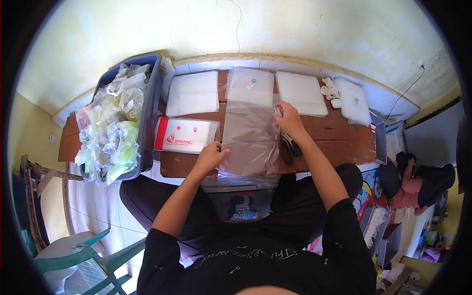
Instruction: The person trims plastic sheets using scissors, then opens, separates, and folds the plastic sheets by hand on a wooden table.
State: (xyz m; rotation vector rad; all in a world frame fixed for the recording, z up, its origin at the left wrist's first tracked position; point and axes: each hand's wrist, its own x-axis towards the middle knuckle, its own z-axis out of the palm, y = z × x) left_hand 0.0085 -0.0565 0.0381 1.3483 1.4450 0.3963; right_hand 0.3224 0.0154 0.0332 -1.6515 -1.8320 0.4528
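Note:
A large clear plastic bag (250, 142) lies lengthwise across the middle of the low wooden table, its near end wrinkled and reaching past the front edge. My left hand (212, 157) is closed in a pinch at the bag's lower left edge. At the upper right edge, my right hand (290, 121) has thumb and fingers pinched on the plastic. Beneath the bag's far end is a stack of clear bags (250, 78) with a small red and green print. Black-handled scissors (289, 147) lie just below my right wrist. Left of the bag sits a red and white BAWANG plastic pack (189, 135).
A grey tub (153, 98) heaped with loose plastic bags stands at the left. Further bag stacks (192, 93) (301, 93) (353, 101) line the table's back, beside white rolls (330, 91). A green chair (83, 258) is lower left; another person (418, 184) sits at right.

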